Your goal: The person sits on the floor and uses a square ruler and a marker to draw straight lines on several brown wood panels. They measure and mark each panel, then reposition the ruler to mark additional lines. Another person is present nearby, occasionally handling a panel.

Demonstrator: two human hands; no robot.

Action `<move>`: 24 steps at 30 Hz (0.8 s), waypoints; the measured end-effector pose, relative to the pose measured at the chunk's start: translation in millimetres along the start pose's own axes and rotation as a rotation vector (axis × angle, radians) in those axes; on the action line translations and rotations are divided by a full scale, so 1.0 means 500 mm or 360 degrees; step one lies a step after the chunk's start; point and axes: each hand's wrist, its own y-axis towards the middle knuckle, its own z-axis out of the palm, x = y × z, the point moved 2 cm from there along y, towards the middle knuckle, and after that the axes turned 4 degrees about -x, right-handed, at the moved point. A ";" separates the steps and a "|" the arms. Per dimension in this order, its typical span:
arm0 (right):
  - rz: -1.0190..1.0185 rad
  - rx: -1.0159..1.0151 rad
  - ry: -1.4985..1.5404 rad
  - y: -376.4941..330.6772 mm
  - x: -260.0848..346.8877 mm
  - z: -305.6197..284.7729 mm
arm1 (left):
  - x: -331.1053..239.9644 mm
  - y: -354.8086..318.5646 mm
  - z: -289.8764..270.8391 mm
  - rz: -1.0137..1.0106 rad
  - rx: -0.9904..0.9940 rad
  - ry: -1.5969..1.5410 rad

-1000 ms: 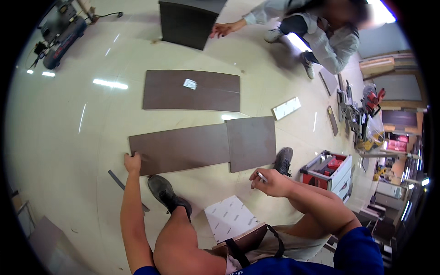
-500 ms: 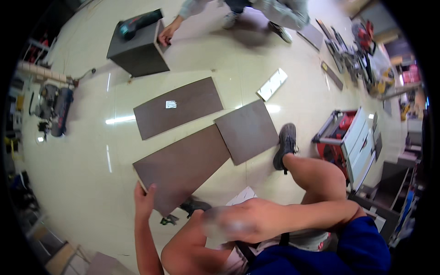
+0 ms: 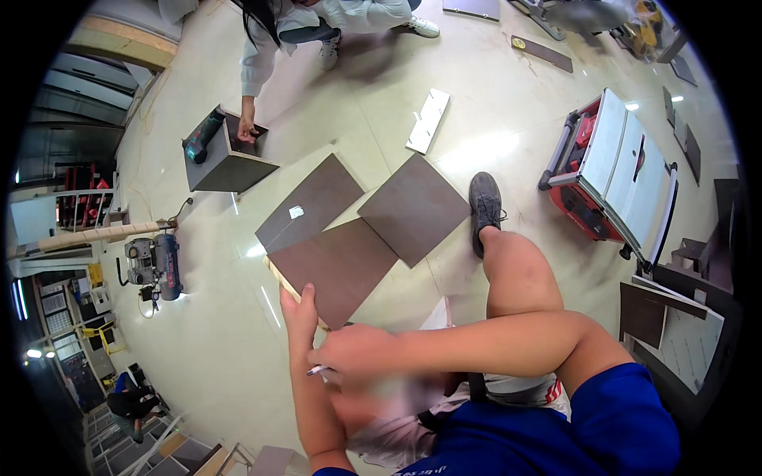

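My left hand [image 3: 300, 311] grips the near edge of a dark brown panel [image 3: 337, 266], thumb on top; the fingers beneath are hidden. Close beside it, my right hand [image 3: 349, 349] is closed round a slim pen [image 3: 316, 370], which points toward my left forearm. Beyond the held panel lies another brown panel [image 3: 321, 194] with a white label [image 3: 296, 212]. A third brown panel [image 3: 414, 208] rests at the right, its corner meeting the held one.
Another person's hand [image 3: 248, 131] reaches into a dark box [image 3: 230, 163] with a cordless drill [image 3: 205, 136] on top. A red-and-white table saw [image 3: 607, 166] stands right of my shoe [image 3: 484, 208]. A small compressor [image 3: 155, 266] sits left; a white strip [image 3: 429, 120] lies ahead.
The view has turned and shifted. My right hand has come left from over my lap to beside my left hand. The held panel now overlaps the labelled panel in view.
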 end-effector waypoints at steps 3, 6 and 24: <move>0.0041 -0.0121 -0.0043 0.042 0.000 0.006 | 0.016 0.050 -0.033 0.0046 -0.0054 0.0122; 0.0099 -0.0108 -0.0136 0.076 -0.008 0.025 | 0.021 0.075 -0.098 0.0018 0.0021 0.0165; 0.0403 0.0031 -0.0348 0.178 -0.103 0.022 | 0.839 0.333 -0.526 -0.0856 -0.0658 0.0943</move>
